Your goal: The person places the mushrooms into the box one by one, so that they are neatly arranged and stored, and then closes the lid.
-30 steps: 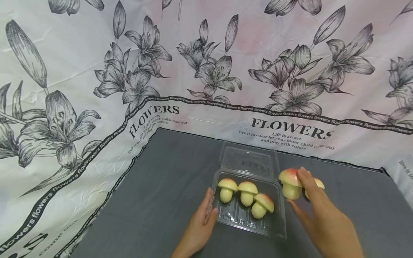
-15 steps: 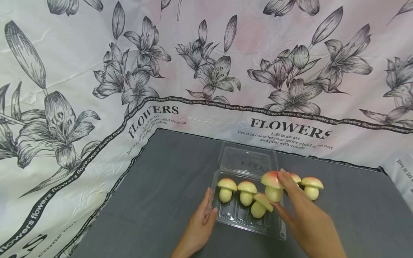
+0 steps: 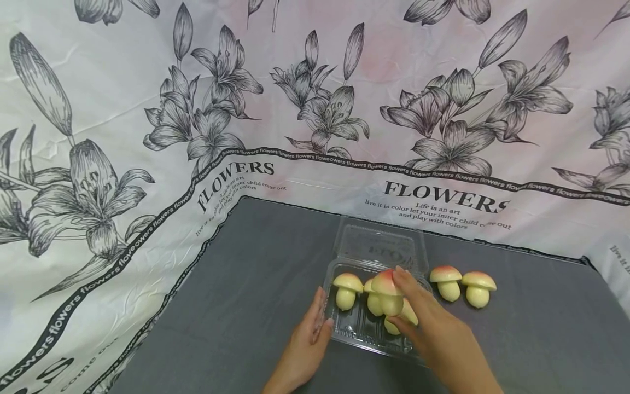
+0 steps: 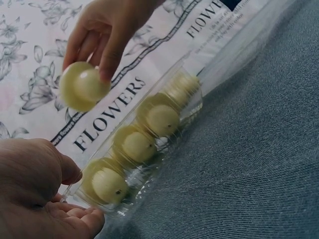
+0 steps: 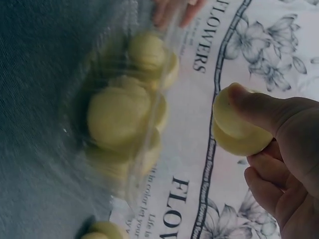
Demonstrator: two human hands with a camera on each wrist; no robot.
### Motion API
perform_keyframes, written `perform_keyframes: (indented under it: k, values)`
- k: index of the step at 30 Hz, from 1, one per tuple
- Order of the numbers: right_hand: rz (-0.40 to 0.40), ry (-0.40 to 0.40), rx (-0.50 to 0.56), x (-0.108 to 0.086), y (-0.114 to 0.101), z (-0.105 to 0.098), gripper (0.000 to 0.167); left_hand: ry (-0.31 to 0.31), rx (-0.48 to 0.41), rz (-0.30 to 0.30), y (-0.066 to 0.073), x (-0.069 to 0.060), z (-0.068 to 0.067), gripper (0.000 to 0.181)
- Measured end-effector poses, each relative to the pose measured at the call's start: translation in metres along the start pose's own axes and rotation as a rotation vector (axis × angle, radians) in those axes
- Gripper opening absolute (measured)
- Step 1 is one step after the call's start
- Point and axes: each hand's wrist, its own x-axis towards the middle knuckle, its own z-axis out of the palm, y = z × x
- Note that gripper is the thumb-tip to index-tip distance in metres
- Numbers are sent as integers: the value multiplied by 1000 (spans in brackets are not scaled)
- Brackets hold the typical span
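A clear plastic clamshell box (image 3: pixel 344 340) lies with its lid folded back. Several mushroom-shaped pieces, pale yellow with reddish caps, are in it, such as the left one (image 3: pixel 346 298). My left hand (image 3: pixel 302 339) holds the box's left end, thumb near the front corner. With thumb and fingers my right hand (image 3: pixel 435 328) grips another toy mushroom (image 3: pixel 389 287), raised over the box and partly covering the pieces behind. In the left wrist view the gripped mushroom (image 4: pixel 82 87) hangs apart from the box (image 4: pixel 187 107).
Two more mushrooms, a left one (image 3: pixel 446 283) and a right one (image 3: pixel 478 288), lie right of the box on the dark grey tabletop (image 3: pixel 266 262). The transparent lid (image 3: pixel 379 246) reaches back toward the flower-printed cloth (image 3: pixel 315 180).
My right hand has carried its mushroom leftward from beside the box to above its middle, uncovering the two mushrooms on the right. My left hand has stayed at the box.
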Motion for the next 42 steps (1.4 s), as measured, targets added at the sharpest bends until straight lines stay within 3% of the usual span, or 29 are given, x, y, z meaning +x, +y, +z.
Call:
perform_keyframes:
  k: [11, 19, 32, 42]
  values:
    - [-56, -54, 18, -3, -8, 27, 69, -10, 16, 9, -1, 0, 0, 71]
    - [-83, -80, 20, -1, -12, 40, 101, -26, 21, 17, -2, 0, -2, 72]
    - [-143, -159, 28, 3, -5, 59, 99, -22, 14, 8, -1, 1, -1, 73]
    - [-210, -132, 45, 3, -6, 65, 104, -38, 3, -8, 3, 1, -2, 71]
